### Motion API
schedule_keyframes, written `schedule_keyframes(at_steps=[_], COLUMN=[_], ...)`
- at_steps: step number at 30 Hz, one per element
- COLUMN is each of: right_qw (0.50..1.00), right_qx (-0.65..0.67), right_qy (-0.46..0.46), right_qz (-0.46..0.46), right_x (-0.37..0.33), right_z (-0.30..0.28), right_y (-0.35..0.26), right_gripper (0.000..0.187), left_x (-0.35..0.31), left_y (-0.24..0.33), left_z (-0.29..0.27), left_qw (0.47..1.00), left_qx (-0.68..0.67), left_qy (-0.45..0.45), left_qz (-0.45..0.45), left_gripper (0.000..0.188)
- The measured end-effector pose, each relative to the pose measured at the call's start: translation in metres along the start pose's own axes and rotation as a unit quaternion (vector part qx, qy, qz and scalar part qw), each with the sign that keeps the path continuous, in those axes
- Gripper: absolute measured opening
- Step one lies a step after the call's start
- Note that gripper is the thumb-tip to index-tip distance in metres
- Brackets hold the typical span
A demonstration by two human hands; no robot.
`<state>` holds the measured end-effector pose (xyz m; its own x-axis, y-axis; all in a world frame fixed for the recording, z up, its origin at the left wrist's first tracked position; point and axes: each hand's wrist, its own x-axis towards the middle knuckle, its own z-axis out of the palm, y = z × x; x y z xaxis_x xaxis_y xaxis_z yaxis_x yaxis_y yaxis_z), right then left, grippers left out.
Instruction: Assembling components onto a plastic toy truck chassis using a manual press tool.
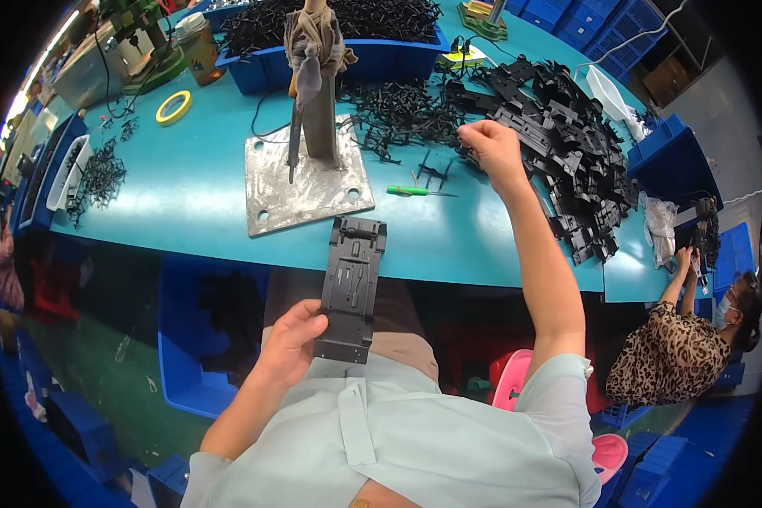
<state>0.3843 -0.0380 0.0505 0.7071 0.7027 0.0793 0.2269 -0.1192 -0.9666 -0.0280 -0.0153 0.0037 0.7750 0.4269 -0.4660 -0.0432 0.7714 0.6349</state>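
Observation:
My left hand (pixel 292 339) grips a long black plastic tray-like part (pixel 351 284) by its lower left edge, just off the table's near edge above my lap. Over the table, my right hand (pixel 495 152) is closed in a pinch; anything between the fingertips is too small to make out. It hovers between a heap of small black branched plastic pieces (pixel 406 110) and a large pile of black plastic parts (pixel 559 144). Below it lie a loose black plastic frame (pixel 433 172) and a green-handled screwdriver-like tool (pixel 408 190).
A metal stand (pixel 320 127) on a square steel plate (pixel 267 199) rises mid-table, with a thin tool hanging from it. Behind stands a blue bin (pixel 262 76) of black pieces. Yellow tape (pixel 173 107) lies at left. At far right, another person (pixel 677 347) works at the table.

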Motion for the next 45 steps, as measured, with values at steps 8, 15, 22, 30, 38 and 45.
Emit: schedule_keyframes(at_steps=[8,15,22,30,38,45], right_qw=[0.984,0.922,0.962,0.991,0.974,0.883], right_qx=[0.071,0.194,-0.03,-0.014,-0.172,-0.31], right_qy=[-0.059,-0.114,-0.097,-0.069,-0.1,-0.103], right_qz=[0.153,0.316,0.253,0.114,-0.105,-0.336], right_x=[-0.014,-0.066,-0.098,-0.113,-0.128,-0.129], right_z=[-0.013,-0.024,-0.017,-0.002,0.023,0.033], right_y=[-0.017,-0.021,-0.007,-0.003,-0.006,-0.003], right_gripper=[0.017,0.018,0.024,0.03,0.022,0.02], left_x=[0.001,0.003,0.009,0.006,0.002,0.002], left_y=[0.003,0.002,0.0,0.002,0.0,-0.002], left_z=[0.003,0.002,0.005,0.014,0.012,0.009], left_qw=[1.0,1.0,1.0,1.0,1.0,0.999], left_qx=[0.0,-0.001,0.003,0.01,0.014,0.013], left_qy=[-0.003,-0.007,-0.021,-0.014,0.004,0.019], left_qz=[-0.015,-0.012,-0.014,-0.011,0.006,0.032], left_gripper=[0.024,0.025,0.023,0.021,0.018,0.016])
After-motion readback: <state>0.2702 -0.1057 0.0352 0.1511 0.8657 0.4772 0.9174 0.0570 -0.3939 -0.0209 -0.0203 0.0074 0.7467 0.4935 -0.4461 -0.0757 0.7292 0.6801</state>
